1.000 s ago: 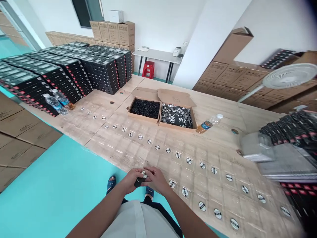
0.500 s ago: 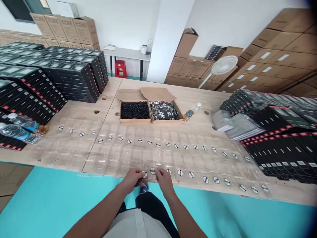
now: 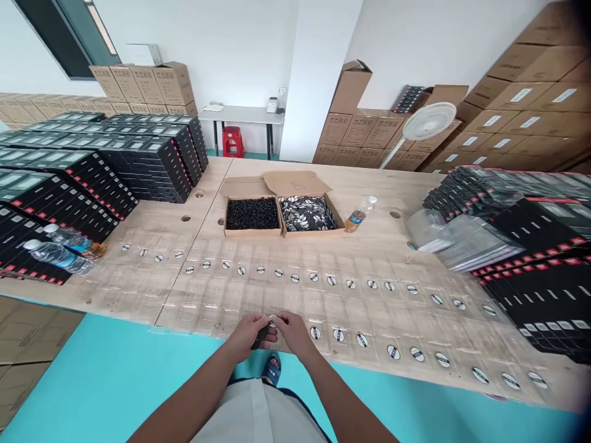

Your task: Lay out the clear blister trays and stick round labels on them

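My left hand [image 3: 252, 332] is closed around a small dark stack [image 3: 261, 334] at the table's front edge. A round black-and-white disc [image 3: 272, 319] shows at the top of this stack, between both hands. The fingertips of my right hand [image 3: 292, 332] pinch at that disc, touching the left fingers. Just right of my right hand, a front row of similar round discs [image 3: 338, 335] lies on clear plastic pieces [image 3: 295, 301]. Another row of discs [image 3: 279, 272] runs further back. What lies directly beneath my hands is hidden.
Two open cartons hold black pieces [image 3: 253, 213] and patterned black-and-white packets [image 3: 308, 213]. A bottle [image 3: 360, 214] stands beside them. Stacked black boxes [image 3: 157, 166] fill the left, with bottles [image 3: 60, 256] nearby. More black boxes [image 3: 549, 277] and clear plastic cases [image 3: 480, 243] stand right.
My right hand has moved left, from a disc over the plastic to the stack in my left hand. The left hand stays at the edge. The view has tilted slightly up.
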Action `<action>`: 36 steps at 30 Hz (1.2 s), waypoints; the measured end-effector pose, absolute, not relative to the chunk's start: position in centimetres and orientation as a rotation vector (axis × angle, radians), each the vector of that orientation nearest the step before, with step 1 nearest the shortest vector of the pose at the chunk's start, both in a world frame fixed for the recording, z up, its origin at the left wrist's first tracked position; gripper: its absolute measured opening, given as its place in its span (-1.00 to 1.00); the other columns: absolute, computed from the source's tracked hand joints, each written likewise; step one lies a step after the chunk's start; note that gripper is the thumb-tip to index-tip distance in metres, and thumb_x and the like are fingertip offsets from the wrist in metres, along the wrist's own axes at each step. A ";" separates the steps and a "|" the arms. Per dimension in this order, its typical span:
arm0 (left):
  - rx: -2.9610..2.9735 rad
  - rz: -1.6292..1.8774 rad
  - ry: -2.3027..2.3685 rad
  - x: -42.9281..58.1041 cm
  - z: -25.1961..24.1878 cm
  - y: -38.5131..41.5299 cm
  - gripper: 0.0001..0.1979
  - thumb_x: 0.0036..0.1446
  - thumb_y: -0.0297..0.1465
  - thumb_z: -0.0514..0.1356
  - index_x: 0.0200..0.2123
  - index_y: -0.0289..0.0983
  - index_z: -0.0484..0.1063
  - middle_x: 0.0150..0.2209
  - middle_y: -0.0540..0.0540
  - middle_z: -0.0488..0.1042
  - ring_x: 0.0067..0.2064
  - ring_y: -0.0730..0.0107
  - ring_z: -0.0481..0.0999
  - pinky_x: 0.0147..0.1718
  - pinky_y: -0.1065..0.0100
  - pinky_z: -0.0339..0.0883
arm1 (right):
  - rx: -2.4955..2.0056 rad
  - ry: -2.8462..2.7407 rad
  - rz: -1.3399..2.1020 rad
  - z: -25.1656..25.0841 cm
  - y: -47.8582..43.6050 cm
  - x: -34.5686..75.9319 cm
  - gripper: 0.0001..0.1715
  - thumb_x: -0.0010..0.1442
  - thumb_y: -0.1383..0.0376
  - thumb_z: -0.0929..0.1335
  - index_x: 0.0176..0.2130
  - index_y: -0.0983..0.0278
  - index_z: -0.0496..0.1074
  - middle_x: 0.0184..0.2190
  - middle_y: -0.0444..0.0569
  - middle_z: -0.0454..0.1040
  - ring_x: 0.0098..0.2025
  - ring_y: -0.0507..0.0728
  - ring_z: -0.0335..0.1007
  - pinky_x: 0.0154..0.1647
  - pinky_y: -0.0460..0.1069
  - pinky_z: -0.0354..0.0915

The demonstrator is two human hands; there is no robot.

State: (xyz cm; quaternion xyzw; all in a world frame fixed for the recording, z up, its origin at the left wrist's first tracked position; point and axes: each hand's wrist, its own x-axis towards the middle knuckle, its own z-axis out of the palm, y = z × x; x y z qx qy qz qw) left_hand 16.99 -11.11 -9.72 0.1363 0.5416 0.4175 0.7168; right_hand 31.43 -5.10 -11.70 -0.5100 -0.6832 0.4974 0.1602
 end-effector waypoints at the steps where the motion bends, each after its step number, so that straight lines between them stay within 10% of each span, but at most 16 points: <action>1: 0.283 0.931 1.218 16.8 -9.9 -11.4 -0.68 -0.04 -0.20 0.33 -0.38 -0.36 0.47 -0.43 -0.21 0.58 -0.40 0.29 0.58 -0.53 0.40 0.33 | -1.465 -1.974 1.412 -12.0 -4.8 31.4 -0.57 0.17 0.10 0.24 -0.54 0.28 0.48 -0.57 -0.10 0.43 -0.41 0.12 0.33 -0.37 -0.04 0.20; 10: 0.217 0.979 1.317 14.4 -10.2 -14.6 -0.79 -0.11 -0.37 0.35 -0.38 -0.33 0.46 -0.32 -0.23 0.61 -0.27 0.26 0.60 -0.44 0.39 0.38 | -1.320 -2.124 1.476 -12.4 -4.6 30.5 -0.64 0.17 0.14 0.29 -0.19 0.26 0.57 -0.34 0.00 0.57 -0.29 0.14 0.43 -0.28 -0.03 0.24; 15: 0.262 0.944 1.327 13.3 -10.0 -14.3 -0.72 -0.10 -0.26 0.39 -0.41 -0.35 0.47 -0.40 -0.21 0.59 -0.34 0.29 0.59 -0.51 0.43 0.32 | -1.287 -2.171 1.448 -12.3 -6.8 27.4 -0.61 0.20 0.15 0.27 -0.47 0.29 0.55 -0.54 -0.09 0.50 -0.41 0.11 0.39 -0.42 -0.06 0.21; 24: 0.223 0.895 1.233 5.5 -11.5 -14.8 -0.89 -0.12 -0.54 0.25 -0.41 -0.36 0.46 -0.41 -0.19 0.54 -0.34 0.34 0.56 -0.52 0.47 0.32 | -1.519 -2.210 1.097 -13.1 -10.1 24.2 -0.67 0.15 0.42 0.26 -0.16 0.25 0.55 -0.18 0.14 0.52 -0.07 0.24 0.41 -0.05 0.05 0.23; 36: 0.376 0.744 1.113 -5.1 -11.0 -14.1 -0.88 -0.11 -0.47 0.29 -0.41 -0.36 0.48 -0.45 -0.17 0.57 -0.40 0.29 0.57 -0.53 0.41 0.36 | -1.758 -1.949 0.952 -12.0 -11.4 12.6 -0.53 0.32 0.14 0.17 -0.21 0.30 0.57 -0.30 0.06 0.57 -0.21 0.20 0.47 -0.19 0.00 0.31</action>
